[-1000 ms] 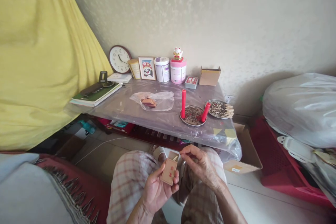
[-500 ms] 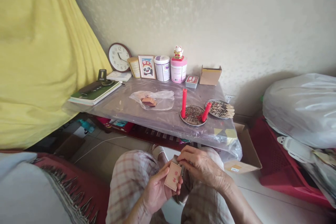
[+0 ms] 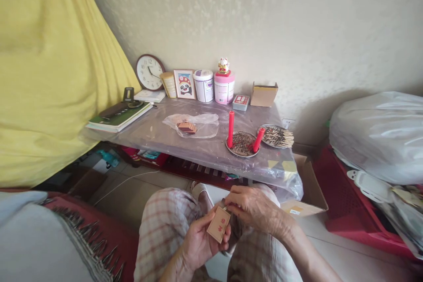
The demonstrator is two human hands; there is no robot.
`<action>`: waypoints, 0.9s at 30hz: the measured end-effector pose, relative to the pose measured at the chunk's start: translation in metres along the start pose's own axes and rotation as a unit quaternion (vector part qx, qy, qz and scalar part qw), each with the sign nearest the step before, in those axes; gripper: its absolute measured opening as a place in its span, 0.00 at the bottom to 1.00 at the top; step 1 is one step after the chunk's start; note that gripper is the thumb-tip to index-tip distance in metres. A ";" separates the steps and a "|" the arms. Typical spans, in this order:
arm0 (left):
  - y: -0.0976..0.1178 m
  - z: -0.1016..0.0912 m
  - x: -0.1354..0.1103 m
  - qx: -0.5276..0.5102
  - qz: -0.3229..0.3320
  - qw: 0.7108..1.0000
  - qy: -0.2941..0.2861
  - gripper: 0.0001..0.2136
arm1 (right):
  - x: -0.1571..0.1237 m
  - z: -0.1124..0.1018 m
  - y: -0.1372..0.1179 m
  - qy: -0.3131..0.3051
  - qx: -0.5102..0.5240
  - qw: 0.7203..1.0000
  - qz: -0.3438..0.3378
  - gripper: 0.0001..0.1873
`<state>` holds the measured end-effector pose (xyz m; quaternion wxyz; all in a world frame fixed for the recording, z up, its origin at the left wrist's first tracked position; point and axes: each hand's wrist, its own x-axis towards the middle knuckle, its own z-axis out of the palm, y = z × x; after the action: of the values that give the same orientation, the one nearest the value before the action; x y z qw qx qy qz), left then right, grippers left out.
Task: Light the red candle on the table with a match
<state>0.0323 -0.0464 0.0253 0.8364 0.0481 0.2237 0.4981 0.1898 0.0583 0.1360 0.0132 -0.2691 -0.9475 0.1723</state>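
Yellow cloth [image 3: 49, 75]: hung in folds down the far left, beside the low table [image 3: 155, 136].
Books [image 3: 119, 116]: lay stacked on the table's left corner, under its clear plastic cover.
Wall clock [image 3: 149, 72]: leaned against the wall at the back, with a framed picture [image 3: 184, 84], a white tin [image 3: 203, 86] and a pink tin [image 3: 224, 88] in a row to its right.
Clear bag [image 3: 198, 124]: lay mid-table with small brown boxes inside.
Left hand [image 3: 198, 240]: was curled around a matchbox [image 3: 218, 224], thumb on its printed face, low in the view above the checked trousers.
Matchbox: sat tilted in that hand, in front of the table and well apart from it.
Right hand [image 3: 254, 207]: had its fingertips pinched on the box's upper end; whether they held a match could not be told.
Red candle [image 3: 230, 128]: stood upright on a round metal plate [image 3: 241, 155]; a second candle [image 3: 258, 139] leaned at the plate's right edge.
Stick plate [image 3: 277, 136]: lay just right of it, piled with thin sticks.
White sack [image 3: 376, 136]: bulged over a red crate [image 3: 343, 202] at the far right.
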 end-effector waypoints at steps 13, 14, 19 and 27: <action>-0.001 0.002 -0.002 0.062 0.022 0.998 0.002 0.19 | -0.003 0.005 0.001 0.004 0.023 1.000 0.003 0.06; -0.002 0.001 -0.002 0.065 0.021 0.998 0.006 0.22 | -0.003 0.005 0.001 0.002 0.024 1.000 0.002 0.06; -0.002 -0.001 -0.001 0.073 0.024 0.997 0.001 0.29 | -0.003 0.005 0.003 -0.001 0.028 1.000 -0.011 0.06; -0.003 -0.003 0.000 0.068 0.023 0.997 -0.004 0.29 | -0.003 0.010 0.005 0.007 0.011 0.999 -0.031 0.08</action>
<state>0.0330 -0.0482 0.0214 0.8204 0.1122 0.2528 0.5005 0.1934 0.0576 0.1255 0.0279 -0.2404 -0.9535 0.1799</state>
